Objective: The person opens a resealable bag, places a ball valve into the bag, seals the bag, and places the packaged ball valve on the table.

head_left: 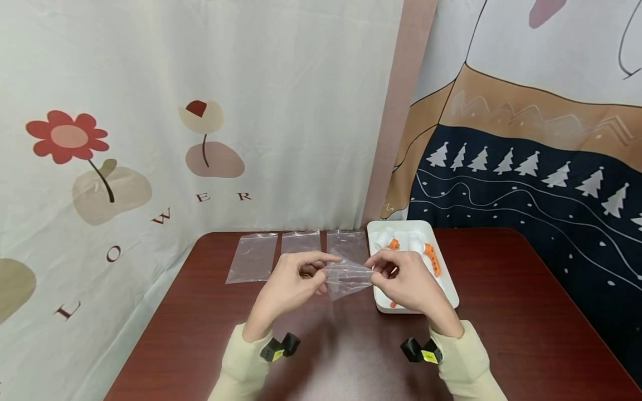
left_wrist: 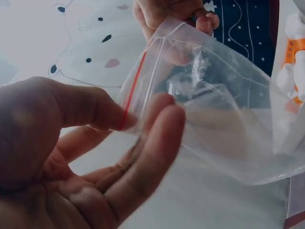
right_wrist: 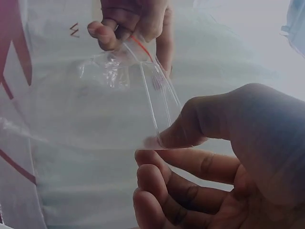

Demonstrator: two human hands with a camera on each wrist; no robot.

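I have both hands raised over the middle of the tabletop (head_left: pixel 501 317), a clear zip bag (head_left: pixel 347 277) stretched between them. My left hand (head_left: pixel 292 281) pinches one end of the bag's mouth, its thumb laid on the red line (left_wrist: pixel 135 86) that runs along the seal; the other fingers are bent loosely behind. My right hand (head_left: pixel 408 281) pinches the opposite end of the mouth between thumb and forefinger, the rest of its fingers curled beneath. From the left wrist view I read the bag's body as creased and see-through, with a small patch of print near the seal.

Along the far edge of the tabletop I count three more bags lying flat: the left bag (head_left: pixel 252 258) nearest the far left corner, the middle bag (head_left: pixel 301 241) next to it, and the right bag (head_left: pixel 347 239) just beyond the held one.

Right of centre at that far edge sits a white tray (head_left: pixel 449 289), partly covered from my head view by the right hand. Inside, near its far side, I make out two white bottles (head_left: pixel 385 237) and a long orange piece (head_left: pixel 432 260); what lies under the hand I cannot tell.
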